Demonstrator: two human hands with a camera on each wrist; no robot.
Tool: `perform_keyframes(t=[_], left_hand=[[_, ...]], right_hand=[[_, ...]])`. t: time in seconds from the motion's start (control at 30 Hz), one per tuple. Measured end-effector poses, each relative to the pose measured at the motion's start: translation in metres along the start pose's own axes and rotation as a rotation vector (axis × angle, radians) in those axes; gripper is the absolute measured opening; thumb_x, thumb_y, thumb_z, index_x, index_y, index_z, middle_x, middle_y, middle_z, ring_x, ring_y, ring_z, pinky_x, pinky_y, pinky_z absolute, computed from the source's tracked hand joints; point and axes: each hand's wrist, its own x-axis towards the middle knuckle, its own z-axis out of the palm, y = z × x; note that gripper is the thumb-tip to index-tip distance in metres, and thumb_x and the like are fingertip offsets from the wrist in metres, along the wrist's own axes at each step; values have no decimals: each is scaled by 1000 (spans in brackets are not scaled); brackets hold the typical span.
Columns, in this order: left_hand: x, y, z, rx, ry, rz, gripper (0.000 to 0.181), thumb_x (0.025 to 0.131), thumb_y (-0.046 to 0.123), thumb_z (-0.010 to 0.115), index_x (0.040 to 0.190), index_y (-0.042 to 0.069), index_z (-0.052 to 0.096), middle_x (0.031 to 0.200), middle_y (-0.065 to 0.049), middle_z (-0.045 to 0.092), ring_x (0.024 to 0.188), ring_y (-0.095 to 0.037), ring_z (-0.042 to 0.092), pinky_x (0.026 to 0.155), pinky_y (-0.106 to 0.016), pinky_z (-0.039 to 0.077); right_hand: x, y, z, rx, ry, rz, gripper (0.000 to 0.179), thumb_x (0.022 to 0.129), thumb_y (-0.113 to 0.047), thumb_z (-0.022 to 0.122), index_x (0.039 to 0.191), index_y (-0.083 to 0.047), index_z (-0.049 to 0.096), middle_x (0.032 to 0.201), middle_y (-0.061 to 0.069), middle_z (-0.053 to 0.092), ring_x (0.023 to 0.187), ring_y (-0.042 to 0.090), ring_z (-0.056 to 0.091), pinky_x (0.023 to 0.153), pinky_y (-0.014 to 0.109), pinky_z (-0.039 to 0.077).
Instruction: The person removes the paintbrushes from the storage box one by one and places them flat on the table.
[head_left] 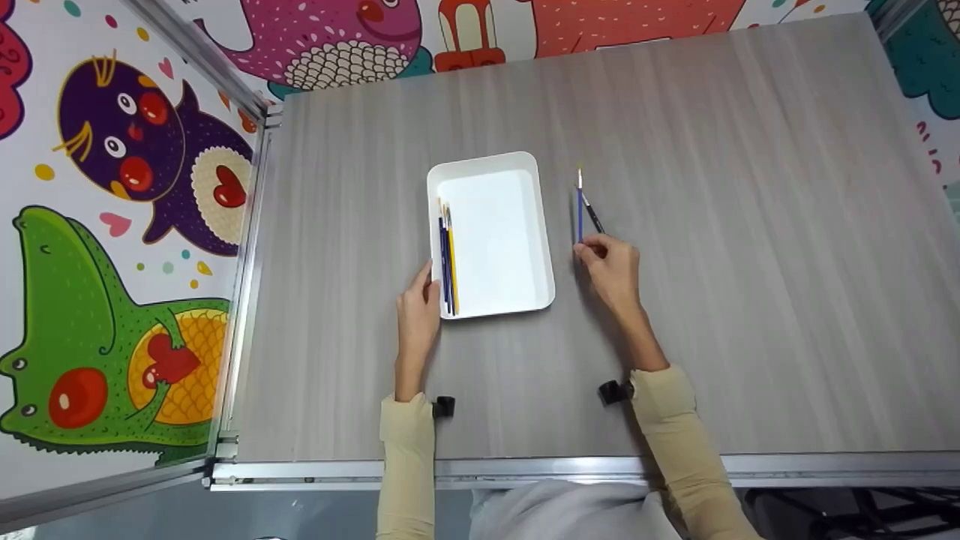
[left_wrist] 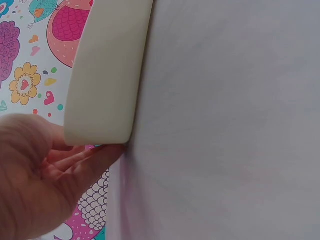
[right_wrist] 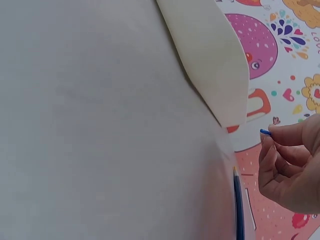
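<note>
A white rectangular tray [head_left: 499, 240] lies on the table, its long sides running away from me. My left hand [head_left: 418, 307] grips its near left side, with fingers along the outer wall [left_wrist: 102, 75]. Between thumb and fingertips, my right hand [head_left: 613, 266] pinches a blue paintbrush [head_left: 580, 214], bristles pointing away from me. Only the blue handle's end [right_wrist: 265, 132] shows in the right wrist view. Close beside it, a dark-handled paintbrush [head_left: 592, 212] lies slanted on the table. Inside the tray, several paintbrushes rest along the left wall, dark blue ones [head_left: 446, 262] and a yellow one [head_left: 453, 277].
The wood-grain table [head_left: 750, 247] has a metal rail [head_left: 525, 469] along its front edge. Panels with cartoon animals [head_left: 172, 322] stand at the left and back. Black wrist cameras [head_left: 615, 392] sit at both sleeves.
</note>
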Motion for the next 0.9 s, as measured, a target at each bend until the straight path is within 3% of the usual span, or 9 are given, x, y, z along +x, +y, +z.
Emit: perform_keyframes(t=[0.23,0.5,0.9], left_hand=[[0,-1,0,-10,0,4,38,96,5,55,133,0,54,90,-17,67,70,-20,55,64,-35,47],[0,0,-1,-16,-5,-7,39,96,5,54,134,1,54,87,-17,67,68,-20,54,62,-33,45],[0,0,1,9,1,4,38,96,6,55,134,0,54,83,-14,65,66,-18,53,60,-33,45]], right_hand=[[3,9,-10,-10,39,21,13,84,-6,72,90,5,74,75,13,67,65,17,54,56,17,39],[6,19,-23,-98,80,31,11,82,-6,74,86,4,75,75,15,68,66,21,56,58,16,37],[11,32,-43,-204,17,123,14,84,-6,72,90,6,73,80,19,68,70,25,59,60,23,41]])
